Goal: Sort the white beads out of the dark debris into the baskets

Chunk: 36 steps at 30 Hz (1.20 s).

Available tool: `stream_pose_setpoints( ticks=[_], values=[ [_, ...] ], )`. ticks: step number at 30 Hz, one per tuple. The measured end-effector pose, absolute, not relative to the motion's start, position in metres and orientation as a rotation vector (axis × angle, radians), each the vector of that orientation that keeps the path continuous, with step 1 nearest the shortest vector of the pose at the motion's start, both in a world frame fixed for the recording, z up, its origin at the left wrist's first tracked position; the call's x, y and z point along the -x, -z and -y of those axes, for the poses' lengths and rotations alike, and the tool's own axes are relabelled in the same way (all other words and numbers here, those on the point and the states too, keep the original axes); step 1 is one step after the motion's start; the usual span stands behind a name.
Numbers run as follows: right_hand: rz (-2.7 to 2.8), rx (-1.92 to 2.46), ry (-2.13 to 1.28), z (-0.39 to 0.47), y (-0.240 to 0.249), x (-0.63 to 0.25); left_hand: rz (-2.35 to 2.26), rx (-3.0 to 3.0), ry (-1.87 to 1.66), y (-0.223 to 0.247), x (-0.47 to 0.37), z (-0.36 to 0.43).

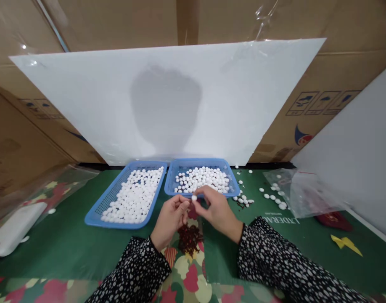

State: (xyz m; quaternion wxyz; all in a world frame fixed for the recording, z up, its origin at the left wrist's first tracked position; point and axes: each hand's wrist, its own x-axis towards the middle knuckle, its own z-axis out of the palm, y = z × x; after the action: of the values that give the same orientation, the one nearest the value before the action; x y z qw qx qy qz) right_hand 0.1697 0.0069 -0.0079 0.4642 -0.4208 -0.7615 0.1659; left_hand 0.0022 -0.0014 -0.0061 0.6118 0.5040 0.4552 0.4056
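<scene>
My right hand (216, 210) pinches a small white ball (194, 198) between thumb and fingertips, in front of the right blue basket (235, 188). Just left of the ball is my left hand (171, 216), its thumb and fingers pressed together; whatever sits in that pinch is too small to make out. Below the hands lies a heap of dark red-brown bits (189, 239). The right basket holds many white balls, and the left blue basket (98, 209) holds more of them.
Loose white balls (243, 199) lie right of the baskets, near a clear plastic bag (309, 193). Yellow scraps (346, 243) are at the right. A white tool (18, 227) lies far left. A white board (167, 101) stands behind, against cardboard.
</scene>
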Motion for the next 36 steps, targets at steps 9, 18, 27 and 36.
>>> stream_pose_setpoints(
  ticks=[9,18,27,36],
  values=[
    [2.052,0.936,-0.233,-0.033,-0.001,-0.189,-1.057,-1.023,-0.828,0.005,0.01,0.001],
    [2.323,0.963,-0.662,0.019,0.031,-0.191,-0.989,-0.92,-0.885,0.004,0.01,0.0],
    [2.328,1.03,-0.621,0.018,0.039,-0.171,-1.062,-1.099,-0.807,0.005,0.01,-0.001],
    [2.302,1.011,-0.653,0.018,0.032,-0.174,-1.0,-1.126,-0.782,0.008,0.009,0.0]
  ],
)
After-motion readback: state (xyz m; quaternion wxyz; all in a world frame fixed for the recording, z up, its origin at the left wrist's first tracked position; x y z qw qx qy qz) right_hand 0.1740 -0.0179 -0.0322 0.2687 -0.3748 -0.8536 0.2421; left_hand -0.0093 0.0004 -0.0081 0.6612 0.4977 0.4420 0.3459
